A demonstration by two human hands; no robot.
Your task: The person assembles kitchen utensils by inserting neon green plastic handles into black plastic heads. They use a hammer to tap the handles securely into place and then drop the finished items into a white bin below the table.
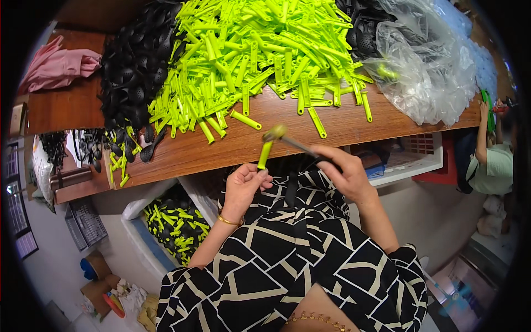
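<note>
Between the fingertips of my left hand (246,187), a lime-green plastic handle (265,155) stands nearly upright. My right hand (344,172) is closed round the dark grip of a small hammer (298,145) with a metal shaft. The hammer's yellowish head is smeared by motion and overlaps the handle's top end, so I cannot tell whether they touch or whether another part sits there. Beyond my hands, a large heap of lime-green handles (260,50) covers the wooden table (182,156). Black perforated spoon heads (135,72) are piled to its left.
Clear plastic bags (426,66) lie at the table's right. A pink cloth (61,66) rests at far left. Below the table edge, a lined bin (130,213) holds black spoons with green handles. A white crate (415,163) stands below right. Another person (492,160) is at far right.
</note>
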